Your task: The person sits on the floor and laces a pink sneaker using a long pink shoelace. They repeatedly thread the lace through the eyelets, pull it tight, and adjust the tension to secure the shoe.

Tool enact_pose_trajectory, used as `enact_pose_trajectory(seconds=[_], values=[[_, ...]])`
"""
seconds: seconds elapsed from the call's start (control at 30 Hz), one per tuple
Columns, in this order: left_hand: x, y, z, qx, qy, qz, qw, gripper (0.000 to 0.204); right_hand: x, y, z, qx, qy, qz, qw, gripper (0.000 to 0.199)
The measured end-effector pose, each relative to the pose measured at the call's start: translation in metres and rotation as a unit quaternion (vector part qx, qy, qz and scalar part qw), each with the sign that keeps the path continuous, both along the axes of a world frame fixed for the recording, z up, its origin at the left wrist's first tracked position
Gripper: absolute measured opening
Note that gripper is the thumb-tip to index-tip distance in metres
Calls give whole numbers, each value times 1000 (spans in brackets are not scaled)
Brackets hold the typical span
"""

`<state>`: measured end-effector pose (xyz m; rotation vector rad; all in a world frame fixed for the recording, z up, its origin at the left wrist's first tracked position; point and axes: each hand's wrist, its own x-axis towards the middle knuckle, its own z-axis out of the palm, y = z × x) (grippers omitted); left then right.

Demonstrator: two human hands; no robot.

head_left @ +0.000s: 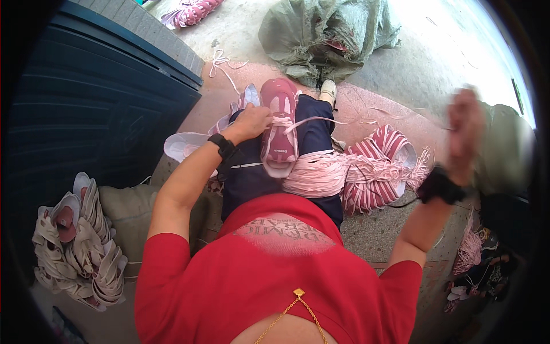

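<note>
A pink shoe upper (281,146) lies across my lap with its toe toward me, and a pale pink shoelace (314,119) is threaded through its eyelets. My left hand (255,121) is closed on the upper's left edge beside the lacing; its fingertips are partly hidden. Raised far out to the right, my right hand (465,129) is smeared by motion. The loose lace runs across toward it, and its fingers look closed on the end. A thick bundle of pale pink laces (315,175) lies over my right thigh.
Striped pink uppers (381,172) are stacked right of my legs. Beige uppers (80,243) are piled at the lower left, near a dark blue door (103,97). A green woven sack (329,37) stands ahead of my feet. More pink laces (468,246) hang at the right.
</note>
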<state>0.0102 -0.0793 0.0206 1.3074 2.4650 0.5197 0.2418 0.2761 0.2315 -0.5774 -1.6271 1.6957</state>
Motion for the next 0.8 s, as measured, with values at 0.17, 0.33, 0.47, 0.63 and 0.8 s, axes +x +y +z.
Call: enact_pose_trajectory(seconds=[0.17, 0.33, 0.47, 0.63, 0.8], values=[[10, -10, 14, -19, 76, -49, 996, 13, -78, -175, -184, 154, -216, 380, 886, 23], [15, -21, 27, -18, 280, -158, 947, 8, -101, -246, -227, 406, -301, 221, 834, 12], [19, -31, 24, -44, 312, -75, 946, 5, -114, -251, -241, 464, -318, 244, 790, 14], [26, -34, 21, -19, 258, 61, 964, 8, -114, -241, -208, 466, -314, 350, 749, 11], [24, -7, 26, -73, 64, 177, 979, 12, -66, -83, 24, -392, 188, 342, 833, 25]])
